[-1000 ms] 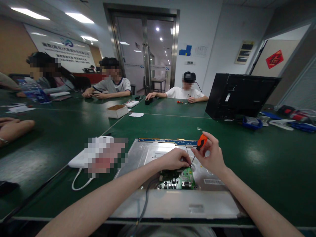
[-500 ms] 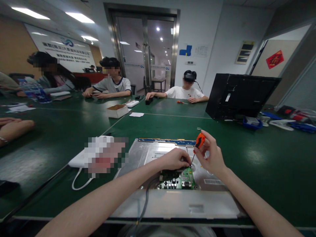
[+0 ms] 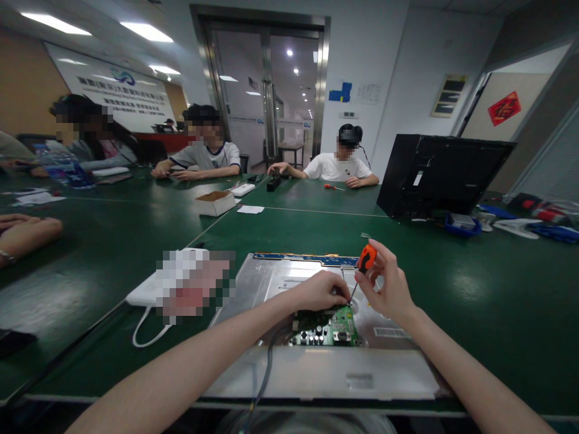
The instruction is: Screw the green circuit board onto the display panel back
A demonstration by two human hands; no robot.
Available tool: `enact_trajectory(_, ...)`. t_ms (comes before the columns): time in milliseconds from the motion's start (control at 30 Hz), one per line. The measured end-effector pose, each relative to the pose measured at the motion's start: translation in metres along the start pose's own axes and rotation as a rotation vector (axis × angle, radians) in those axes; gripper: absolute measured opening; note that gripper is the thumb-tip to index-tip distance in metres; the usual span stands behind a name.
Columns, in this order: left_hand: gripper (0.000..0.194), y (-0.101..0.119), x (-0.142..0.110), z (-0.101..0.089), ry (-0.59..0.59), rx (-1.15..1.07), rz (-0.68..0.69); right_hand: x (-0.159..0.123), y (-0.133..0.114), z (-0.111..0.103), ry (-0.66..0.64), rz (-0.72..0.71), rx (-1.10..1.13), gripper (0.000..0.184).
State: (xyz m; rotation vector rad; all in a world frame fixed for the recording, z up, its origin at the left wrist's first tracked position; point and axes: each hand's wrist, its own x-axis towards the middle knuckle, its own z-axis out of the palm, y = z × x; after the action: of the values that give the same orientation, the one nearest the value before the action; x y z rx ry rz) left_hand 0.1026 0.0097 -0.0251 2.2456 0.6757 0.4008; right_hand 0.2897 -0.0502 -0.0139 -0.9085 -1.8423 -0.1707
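Observation:
My right hand (image 3: 386, 280) is closed round the orange and black handle of a screwdriver (image 3: 368, 256), which tilts with its shaft pointing down and left. The tip meets the far right corner of a green circuit board (image 3: 341, 328). Beside that tip, the fingers of my left hand (image 3: 323, 290) are pinched together; what they hold, if anything, is hidden. Beneath the board lies a silvery metal panel (image 3: 312, 374), flat on the green table. A blue strip board (image 3: 294, 260) runs along the panel's far edge. One grey cable (image 3: 268, 361) trails from the board toward me.
Left of the panel is a white device (image 3: 145, 293) with a looped cable, partly blurred out. Farther off are a small open box (image 3: 215, 204), a paper slip (image 3: 250, 210) and another screwdriver (image 3: 333, 187). A black monitor (image 3: 446, 175) stands at right. Several people sit around the table.
The screwdriver handle has shifted slightly up and left with my right fingers and turned a little. My left hand stays put. Across the table, a person's hand has risen off a black object.

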Motion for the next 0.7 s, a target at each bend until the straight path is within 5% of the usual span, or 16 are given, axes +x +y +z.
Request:
enact_trajectory(400, 0.010, -0.0006, 0.0008, 0.0001, -0.004, 0.002, -0.008, 0.0009, 0.0016, 0.0023, 0.051, -0.020, -0.001, 0.059)
enact_trajectory(700, 0.010, 0.0005, 0.0007, 0.0001, -0.002, 0.012, -0.017, -0.0014, 0.0016, 0.0008, -0.036, 0.020, 0.045, 0.056)
